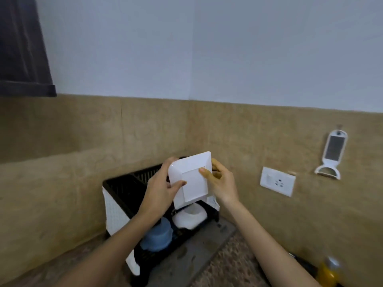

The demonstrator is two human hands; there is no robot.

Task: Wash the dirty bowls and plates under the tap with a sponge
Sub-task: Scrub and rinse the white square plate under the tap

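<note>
Tan-tiled corner; rack point(124, 189) on desk point(232, 264). Fingers of left hand point(161, 183) and right hand point(220, 183) grasp the plate point(192, 183) by opposite edges, above the rack. Risk: a wet edge may slip, dropping it onto the dish point(189, 219) below.

Left hand point(160, 184) and right hand point(218, 180) grip a square white plate point(191, 179) above a black dish rack point(128, 189).

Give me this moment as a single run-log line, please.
plate: white, square, tilted over dish rack | left grip: holds plate | right grip: holds plate | in rack: blue cup, white dishes
</note>
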